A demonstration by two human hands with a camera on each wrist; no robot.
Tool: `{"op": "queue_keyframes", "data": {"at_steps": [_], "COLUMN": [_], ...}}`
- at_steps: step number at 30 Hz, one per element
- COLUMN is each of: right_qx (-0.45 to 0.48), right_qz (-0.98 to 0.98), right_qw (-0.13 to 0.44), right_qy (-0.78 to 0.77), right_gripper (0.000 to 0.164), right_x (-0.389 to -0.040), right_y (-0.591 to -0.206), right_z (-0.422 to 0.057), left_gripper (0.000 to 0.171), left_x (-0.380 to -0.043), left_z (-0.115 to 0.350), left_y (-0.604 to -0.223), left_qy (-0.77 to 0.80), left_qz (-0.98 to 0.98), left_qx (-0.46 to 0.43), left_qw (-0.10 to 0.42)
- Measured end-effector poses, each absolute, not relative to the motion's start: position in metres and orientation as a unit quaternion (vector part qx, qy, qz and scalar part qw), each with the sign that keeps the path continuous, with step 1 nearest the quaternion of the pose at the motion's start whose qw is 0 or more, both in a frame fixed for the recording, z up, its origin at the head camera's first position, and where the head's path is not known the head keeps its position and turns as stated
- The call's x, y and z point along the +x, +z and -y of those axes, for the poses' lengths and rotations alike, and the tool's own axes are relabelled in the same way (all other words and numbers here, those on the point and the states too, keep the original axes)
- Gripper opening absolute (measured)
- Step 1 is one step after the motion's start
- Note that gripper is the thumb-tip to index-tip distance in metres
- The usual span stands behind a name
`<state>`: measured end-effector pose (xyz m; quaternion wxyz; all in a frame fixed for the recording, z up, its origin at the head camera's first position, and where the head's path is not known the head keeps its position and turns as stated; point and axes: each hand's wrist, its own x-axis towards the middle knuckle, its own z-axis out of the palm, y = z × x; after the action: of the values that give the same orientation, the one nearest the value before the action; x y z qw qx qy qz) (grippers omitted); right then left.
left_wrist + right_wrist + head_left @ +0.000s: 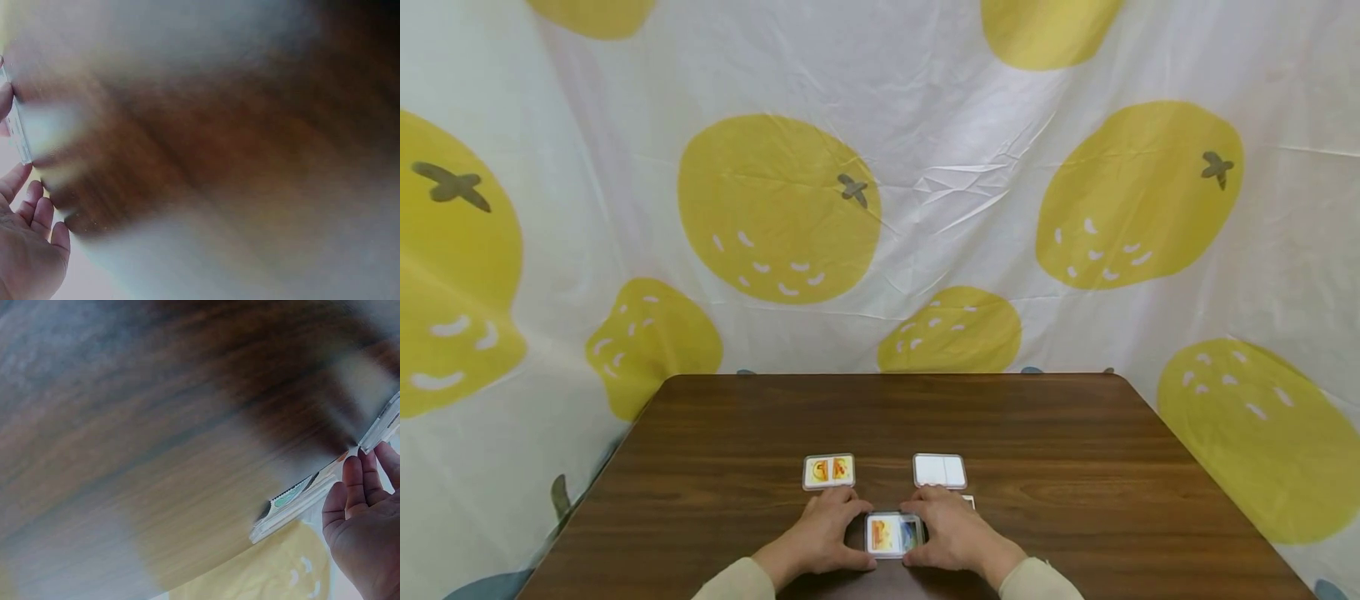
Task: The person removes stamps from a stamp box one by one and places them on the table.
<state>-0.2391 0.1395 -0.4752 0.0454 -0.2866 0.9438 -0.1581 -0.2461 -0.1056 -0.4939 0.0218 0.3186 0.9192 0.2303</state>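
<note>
Near case [882,546] lies between left hand [820,537] and right hand [955,533], at the near part of the worktop [715,483]. Left case [828,472] sits farther back, just beyond the left hand; right case [940,472] lies level with it, well apart, beyond the right hand. A flat piece [969,500], possibly a card, mostly hidden, lies behind the right hand. Cloth [947,225] hangs behind the worktop.
</note>
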Motion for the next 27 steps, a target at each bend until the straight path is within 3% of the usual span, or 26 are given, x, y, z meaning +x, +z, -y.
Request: {"op": "queue_keyframes", "data": {"at_steps": [27], "right_qx": [-0.298], "right_qz": [-0.944], "right_qw": [0.058], "right_qy": [-0.128], "right_gripper": [0.066], "right_x": [-0.2419], "right_y": [-0.4727], "right_z": [-0.1394], "left_gripper": [0.06], "left_x": [-0.2485], "left_z": [0.1037], "left_y": [-0.4972], "left_qy": [0.207], "left_qz": [-0.924], "left_qx": [0.319], "left_qw": [0.03]}}
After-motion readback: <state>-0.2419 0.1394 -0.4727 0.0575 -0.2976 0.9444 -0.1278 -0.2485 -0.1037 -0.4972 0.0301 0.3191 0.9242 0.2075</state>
